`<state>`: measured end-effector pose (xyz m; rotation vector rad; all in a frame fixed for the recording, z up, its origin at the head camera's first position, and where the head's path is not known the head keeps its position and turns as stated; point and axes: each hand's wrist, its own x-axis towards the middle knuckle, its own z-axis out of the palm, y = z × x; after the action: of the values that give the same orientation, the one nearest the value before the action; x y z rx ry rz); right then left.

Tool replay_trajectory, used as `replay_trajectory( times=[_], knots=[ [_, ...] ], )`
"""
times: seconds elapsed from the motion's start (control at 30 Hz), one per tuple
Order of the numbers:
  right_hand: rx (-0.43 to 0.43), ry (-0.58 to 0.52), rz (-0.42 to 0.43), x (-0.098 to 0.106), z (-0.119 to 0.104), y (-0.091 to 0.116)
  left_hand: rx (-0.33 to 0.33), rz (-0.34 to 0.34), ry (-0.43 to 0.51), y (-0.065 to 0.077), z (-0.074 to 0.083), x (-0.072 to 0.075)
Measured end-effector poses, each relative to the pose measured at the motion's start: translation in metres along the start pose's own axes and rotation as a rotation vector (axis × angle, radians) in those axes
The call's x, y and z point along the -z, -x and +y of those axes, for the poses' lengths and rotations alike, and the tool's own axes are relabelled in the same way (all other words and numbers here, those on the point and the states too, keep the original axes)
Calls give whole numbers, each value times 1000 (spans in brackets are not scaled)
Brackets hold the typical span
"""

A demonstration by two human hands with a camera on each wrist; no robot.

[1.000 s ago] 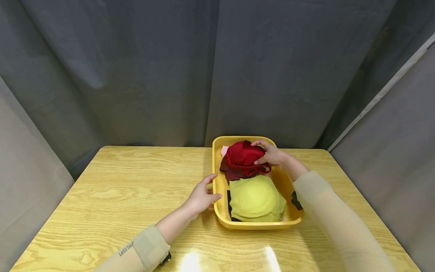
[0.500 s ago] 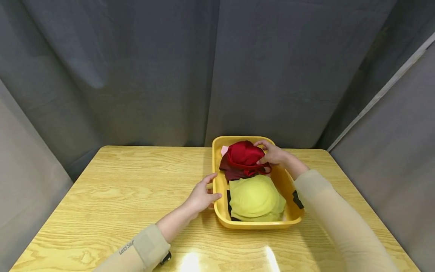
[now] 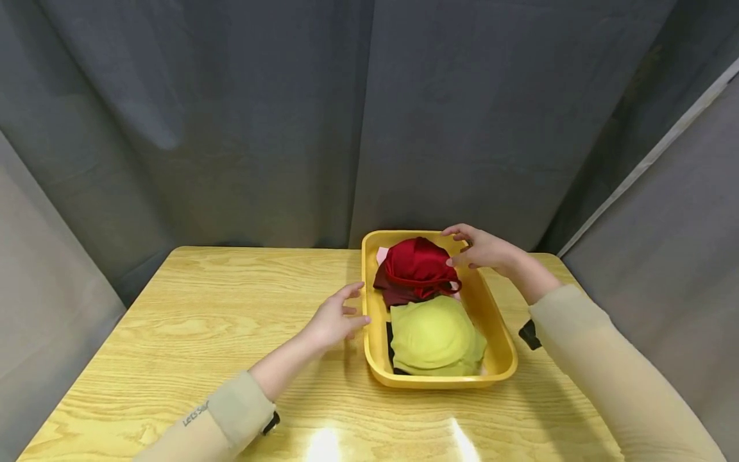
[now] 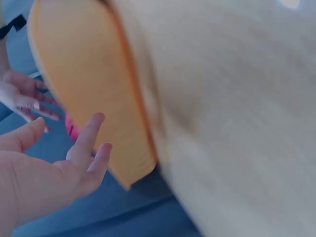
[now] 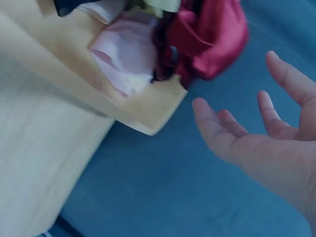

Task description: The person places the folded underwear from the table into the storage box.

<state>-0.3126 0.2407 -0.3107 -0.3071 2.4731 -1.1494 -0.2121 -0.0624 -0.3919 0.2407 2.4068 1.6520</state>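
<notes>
A yellow plastic bin [image 3: 507,340] holds a shiny red bra [image 3: 417,258] at its far end and a yellow bra [image 3: 437,337] nearer the front. My left hand [image 3: 330,319] is at the bin's left wall, fingers spread and relaxed, holding nothing. In the left wrist view those fingers [image 4: 89,136] stand beside the bin's outer side. Above the far right corner is my right hand [image 3: 486,249], its fingers loosely bent and around nothing, close to the red bra. The right wrist view shows this hand [image 5: 266,136] apart from the red fabric.
Pale pink cloth [image 5: 126,54] lies under the red bra, with dark maroon cloth [image 3: 398,295] beside it. Black fabric [image 3: 389,340] shows left of the yellow bra. The bin stands on a wood-grain table [image 3: 242,308], with grey curtains [image 3: 260,128] behind and at the sides.
My right hand has drawn back from the red bra, up and to the right over the rim. The left hand has let go of the bin's left wall and shifted slightly left.
</notes>
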Motion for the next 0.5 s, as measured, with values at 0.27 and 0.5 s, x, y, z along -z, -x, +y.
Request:
replay_trajectory(
  times=[0.27, 0.5],
  knots=[
    [125, 56, 93, 16, -12, 49, -128, 71, -266, 13, 23, 39],
    [192, 115, 230, 22, -4, 100, -196, 136, -436, 41, 26, 79]
  ],
)
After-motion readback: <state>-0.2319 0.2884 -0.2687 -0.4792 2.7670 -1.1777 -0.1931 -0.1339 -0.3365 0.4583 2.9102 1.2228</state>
